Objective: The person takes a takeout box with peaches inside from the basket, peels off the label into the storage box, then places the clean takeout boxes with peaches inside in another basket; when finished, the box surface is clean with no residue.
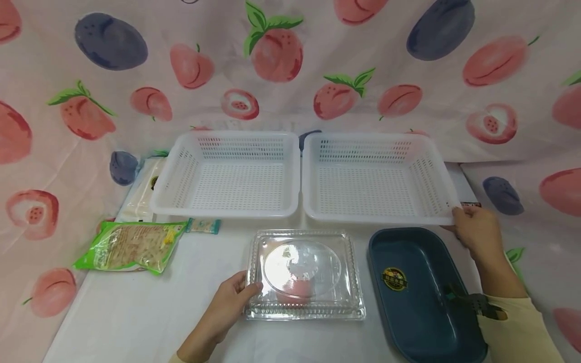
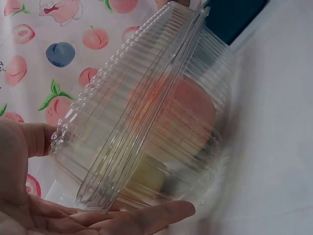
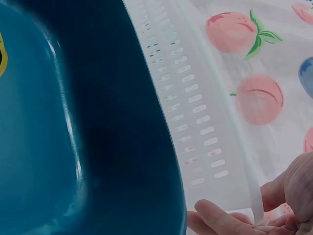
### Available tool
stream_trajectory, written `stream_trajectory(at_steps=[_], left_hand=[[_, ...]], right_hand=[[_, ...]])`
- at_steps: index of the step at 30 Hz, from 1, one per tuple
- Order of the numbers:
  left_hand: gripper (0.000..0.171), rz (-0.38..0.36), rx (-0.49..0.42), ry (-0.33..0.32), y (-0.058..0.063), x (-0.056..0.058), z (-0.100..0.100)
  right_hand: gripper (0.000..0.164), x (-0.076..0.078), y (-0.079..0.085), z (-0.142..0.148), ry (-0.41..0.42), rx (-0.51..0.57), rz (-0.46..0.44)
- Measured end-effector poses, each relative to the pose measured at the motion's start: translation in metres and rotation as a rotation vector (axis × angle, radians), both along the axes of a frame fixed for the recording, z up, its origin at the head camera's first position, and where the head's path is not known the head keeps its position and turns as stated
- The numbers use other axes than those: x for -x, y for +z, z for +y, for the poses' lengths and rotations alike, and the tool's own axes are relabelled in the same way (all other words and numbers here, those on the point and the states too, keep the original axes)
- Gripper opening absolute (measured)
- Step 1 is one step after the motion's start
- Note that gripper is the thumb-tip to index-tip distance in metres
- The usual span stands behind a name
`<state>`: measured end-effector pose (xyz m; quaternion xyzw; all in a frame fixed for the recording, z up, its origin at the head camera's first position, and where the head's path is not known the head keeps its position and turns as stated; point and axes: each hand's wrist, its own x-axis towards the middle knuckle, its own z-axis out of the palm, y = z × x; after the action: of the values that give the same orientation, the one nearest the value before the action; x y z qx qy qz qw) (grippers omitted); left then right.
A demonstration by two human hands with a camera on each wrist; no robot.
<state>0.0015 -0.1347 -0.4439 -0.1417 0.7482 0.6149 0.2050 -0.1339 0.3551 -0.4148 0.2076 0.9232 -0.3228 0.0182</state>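
Note:
My left hand (image 1: pixel 227 302) grips the left side of a clear plastic clamshell box (image 1: pixel 349 282), thumb at the lid's edge. Through the box wall in the left wrist view show a pinkish-red rounded thing (image 2: pixel 183 112) and a pale yellow piece (image 2: pixel 146 176). Over on the right, my right hand (image 1: pixel 478 234) pinches the front right corner of a white slotted plastic basket (image 1: pixel 376 220). The right wrist view shows thumb and fingers at that basket's corner, just past the rim of a dark teal basin (image 3: pixel 122 122). Nothing lies in the basket.
A second white basket (image 1: pixel 227 212) stands beside the first, at its left. Left of it lie a green-edged food bag (image 1: pixel 131 247), a small wrapped packet (image 1: pixel 204 226) and a pale pack (image 1: pixel 144 196). Fruit-print cloth (image 1: pixel 281 111) hangs behind the white table (image 1: pixel 122 312).

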Motion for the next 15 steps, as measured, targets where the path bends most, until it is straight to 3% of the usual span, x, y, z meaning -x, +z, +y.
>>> stream_trajectory(at_steps=[7,15], left_hand=[[0.052,-0.063,0.026,0.051,0.004,-0.004,0.004],[0.054,-0.038,-0.034,-0.015,0.026,-0.009,0.003]], right_hand=[[0.057,0.0,0.002,-0.002,0.002,0.015,0.032],[0.057,-0.002,0.001,0.0,0.002,0.009,0.022]])
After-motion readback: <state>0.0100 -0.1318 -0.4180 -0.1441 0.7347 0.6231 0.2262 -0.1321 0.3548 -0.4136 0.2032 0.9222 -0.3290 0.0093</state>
